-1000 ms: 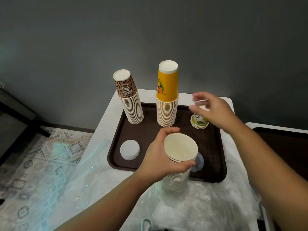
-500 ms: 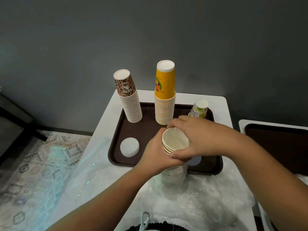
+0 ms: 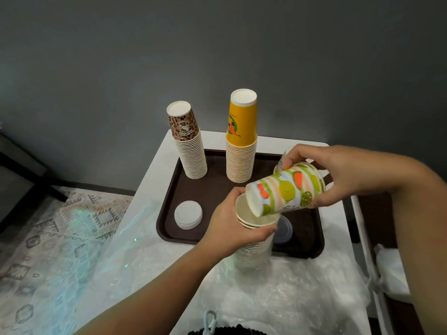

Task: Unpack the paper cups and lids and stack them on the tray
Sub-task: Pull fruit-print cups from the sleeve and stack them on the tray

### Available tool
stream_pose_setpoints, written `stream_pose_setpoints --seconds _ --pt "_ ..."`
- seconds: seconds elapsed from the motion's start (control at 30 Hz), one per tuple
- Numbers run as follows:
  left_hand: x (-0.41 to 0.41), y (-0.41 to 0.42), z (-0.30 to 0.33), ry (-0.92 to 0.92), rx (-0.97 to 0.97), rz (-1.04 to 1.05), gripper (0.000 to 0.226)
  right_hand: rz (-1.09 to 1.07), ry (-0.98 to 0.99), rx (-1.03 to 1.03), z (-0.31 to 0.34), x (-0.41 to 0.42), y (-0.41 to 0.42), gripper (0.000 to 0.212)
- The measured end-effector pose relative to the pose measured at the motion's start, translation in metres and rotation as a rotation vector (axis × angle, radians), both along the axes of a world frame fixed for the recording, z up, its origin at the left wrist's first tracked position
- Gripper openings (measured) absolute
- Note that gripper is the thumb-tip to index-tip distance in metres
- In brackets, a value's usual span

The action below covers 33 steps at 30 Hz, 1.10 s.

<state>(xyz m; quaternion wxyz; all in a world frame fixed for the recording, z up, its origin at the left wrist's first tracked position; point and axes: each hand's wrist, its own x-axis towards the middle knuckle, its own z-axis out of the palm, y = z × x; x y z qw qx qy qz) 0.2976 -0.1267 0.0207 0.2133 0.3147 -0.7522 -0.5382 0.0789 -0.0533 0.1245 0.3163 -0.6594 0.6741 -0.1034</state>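
**A:** Head camera looked down at the dark brown plastic tray (image 3: 169,228) on the white table (image 3: 154,180). What did the hands do at this moment?

**B:** The left hand (image 3: 226,228) was curled around the top of an upright stack of cream paper cups (image 3: 254,245), open side up. This stack stood at the near edge of the tray, with its lower part inside the crumpled clear plastic wrap (image 3: 290,298) that covered the near part of the table.

**A:** And the other one?

**B:** The right hand (image 3: 338,175) gripped one paper cup with lime and orange fruit print (image 3: 287,189) near its rim, thumb below and fingers above. The cup was tilted almost on its side, its white bottom pointing to the left, just above the mouth of the held stack. I could not tell if it touched the stack.

**A:** What stood on the tray already?

**B:** At the far side, a tall upside-down stack of leopard-print paper cups (image 3: 189,146), and beside it a taller upside-down stack of yellow paper cups (image 3: 242,141). A low pile of white round lids (image 3: 188,214) lay at the near left. A clear lid (image 3: 283,229) lay just right of the held stack, partly hidden. Behind the right hand, another fruit-print cup (image 3: 281,163) showed only a little.
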Motion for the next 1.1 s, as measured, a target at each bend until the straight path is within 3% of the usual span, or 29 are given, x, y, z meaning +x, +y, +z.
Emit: stream_pose_setpoints --seconds 0.1,0.17,0.3,0.43,0.73,0.9,1.1 --pt "-0.001 0.0 0.0 -0.011 -0.008 -0.016 0.064 0.043 0.092 0.061 -0.02 0.003 -0.008 0.069" --pt "-0.001 0.001 0.0 -0.01 0.001 -0.018 0.064 0.01 0.005 0.033 -0.036 0.007 -0.013 0.068" --pt "-0.004 -0.001 -0.001 -0.007 0.008 -0.023 0.069 -0.49 -0.471 -0.228 -0.067 -0.011 -0.029 0.062" --pt "-0.006 0.0 -0.001 -0.043 0.014 -0.044 0.072 -0.871 -0.603 -0.437 -0.11 -0.045 -0.055 0.075" --pt "-0.007 -0.002 0.0 -0.028 0.036 -0.031 0.072 -1.022 -0.501 -0.479 -0.155 -0.063 -0.077 0.078" --pt "-0.007 -0.002 0.0 -0.026 0.034 -0.039 0.073 -0.932 -0.249 -0.512 -0.163 -0.058 -0.081 0.059" --pt "-0.005 -0.003 -0.001 -0.018 0.012 -0.039 0.071 -0.807 0.025 -0.327 -0.169 -0.056 -0.085 0.053"
